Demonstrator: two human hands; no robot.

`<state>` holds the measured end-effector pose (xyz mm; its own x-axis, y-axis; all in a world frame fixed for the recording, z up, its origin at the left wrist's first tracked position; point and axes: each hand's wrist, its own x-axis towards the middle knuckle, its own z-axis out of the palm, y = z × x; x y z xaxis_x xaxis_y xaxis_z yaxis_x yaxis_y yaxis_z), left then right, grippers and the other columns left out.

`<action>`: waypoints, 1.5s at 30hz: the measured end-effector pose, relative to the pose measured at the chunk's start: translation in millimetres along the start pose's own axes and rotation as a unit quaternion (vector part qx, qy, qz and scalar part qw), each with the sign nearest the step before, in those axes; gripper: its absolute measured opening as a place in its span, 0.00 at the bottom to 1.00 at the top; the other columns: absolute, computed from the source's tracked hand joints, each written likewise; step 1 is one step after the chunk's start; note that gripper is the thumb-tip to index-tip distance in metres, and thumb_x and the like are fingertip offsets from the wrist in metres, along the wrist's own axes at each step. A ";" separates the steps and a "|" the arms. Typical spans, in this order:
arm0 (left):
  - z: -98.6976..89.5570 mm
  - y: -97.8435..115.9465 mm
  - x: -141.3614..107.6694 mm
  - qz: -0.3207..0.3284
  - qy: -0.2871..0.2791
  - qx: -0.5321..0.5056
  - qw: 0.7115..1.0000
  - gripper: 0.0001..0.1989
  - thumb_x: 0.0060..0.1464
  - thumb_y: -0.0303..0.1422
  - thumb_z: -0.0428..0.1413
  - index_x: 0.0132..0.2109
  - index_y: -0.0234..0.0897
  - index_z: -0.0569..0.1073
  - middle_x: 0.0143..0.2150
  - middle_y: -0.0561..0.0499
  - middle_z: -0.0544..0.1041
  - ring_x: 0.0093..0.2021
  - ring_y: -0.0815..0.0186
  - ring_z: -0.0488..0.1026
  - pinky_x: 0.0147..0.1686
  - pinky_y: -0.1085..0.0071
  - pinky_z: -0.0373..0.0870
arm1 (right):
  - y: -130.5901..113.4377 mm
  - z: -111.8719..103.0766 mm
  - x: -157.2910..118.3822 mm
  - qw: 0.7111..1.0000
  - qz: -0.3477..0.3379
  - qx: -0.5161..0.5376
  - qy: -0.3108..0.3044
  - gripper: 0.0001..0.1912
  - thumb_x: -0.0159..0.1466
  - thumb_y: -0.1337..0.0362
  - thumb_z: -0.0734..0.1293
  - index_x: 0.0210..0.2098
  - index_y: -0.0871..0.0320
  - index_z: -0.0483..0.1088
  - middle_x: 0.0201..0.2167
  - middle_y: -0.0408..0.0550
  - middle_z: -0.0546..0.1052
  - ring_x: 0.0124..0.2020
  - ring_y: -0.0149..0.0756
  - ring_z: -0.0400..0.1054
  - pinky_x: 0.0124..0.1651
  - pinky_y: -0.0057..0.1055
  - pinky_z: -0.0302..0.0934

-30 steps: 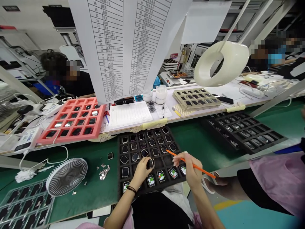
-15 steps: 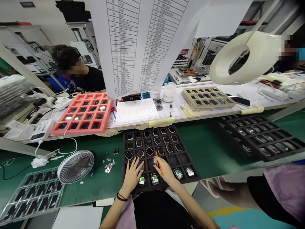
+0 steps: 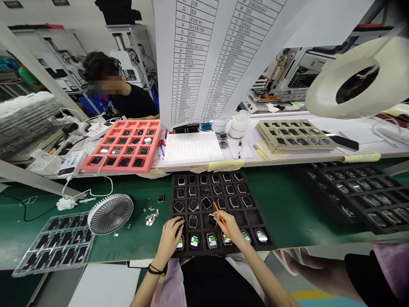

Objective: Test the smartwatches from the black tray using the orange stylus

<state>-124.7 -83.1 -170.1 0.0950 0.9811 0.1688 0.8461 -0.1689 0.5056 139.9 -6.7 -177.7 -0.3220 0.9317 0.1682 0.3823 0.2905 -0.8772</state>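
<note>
A black foam tray (image 3: 260, 217) holds several rows of square-faced watches in pockets. My left hand (image 3: 171, 234) is at its left edge, fingers slightly curved and apart, fingertips over a watch in the leftmost column that they partly cover. In my right hand (image 3: 228, 226) is a thin orange stick (image 3: 223, 219), pointing up and left. The fingertips of that hand are at a dark-faced watch (image 3: 212, 220) in the third column; whether they grip it cannot be made out. Between the hands lies another watch (image 3: 193, 221). Nearest me, several watches (image 3: 211, 240) show green-and-white screens.
Left of the tray are small metallic pieces (image 3: 152, 217), a lone watch (image 3: 160, 198), a grey fan (image 3: 110, 214) and a clear tray (image 3: 53, 243). Black trays (image 3: 361, 192) stand right. A shelf behind bears a pink tray (image 3: 123, 145) and a beige tray (image 3: 294, 135). A hanging printed sheet (image 3: 204, 64) faces me.
My left hand has moved left from the second column to the first, its fingers less spread, uncovering a watch. My right hand stays at the third column with the orange stick. The view has turned left.
</note>
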 end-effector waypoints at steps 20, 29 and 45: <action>4.1 44.1 -28.3 -0.218 -0.108 0.128 0.961 0.17 0.60 0.23 0.44 0.55 0.28 0.64 0.44 0.38 0.73 0.41 0.56 0.76 0.39 0.65 0.70 | -56.2 50.6 -15.1 0.967 0.007 -0.211 -0.139 0.14 0.70 0.65 0.55 0.30 0.55 0.65 0.26 0.47 0.73 0.28 0.39 0.71 0.32 0.31 0.64; 12.4 33.6 -27.8 -0.224 -0.148 0.002 0.963 0.25 0.46 0.15 0.47 0.53 0.29 0.60 0.47 0.37 0.69 0.48 0.55 0.71 0.50 0.60 0.66 | -63.7 77.3 -30.3 0.936 0.044 -0.286 -0.202 0.29 0.55 0.85 0.58 0.53 0.59 0.67 0.44 0.57 0.76 0.45 0.46 0.72 0.43 0.36 0.68; -11.3 10.0 -22.0 -0.212 -0.226 -0.267 0.913 0.21 0.44 0.26 0.57 0.47 0.39 0.66 0.37 0.55 0.73 0.32 0.68 0.70 0.32 0.73 0.67 | -56.2 77.2 -30.4 0.974 0.081 -0.115 -0.176 0.20 0.69 0.70 0.50 0.52 0.60 0.67 0.48 0.60 0.75 0.47 0.42 0.73 0.49 0.37 0.66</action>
<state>-124.3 -107.4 -159.2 0.1271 0.8876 -0.4426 0.4929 0.3307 0.8048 61.4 -68.2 -168.2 -0.5038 0.8481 -0.1642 0.6235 0.2254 -0.7487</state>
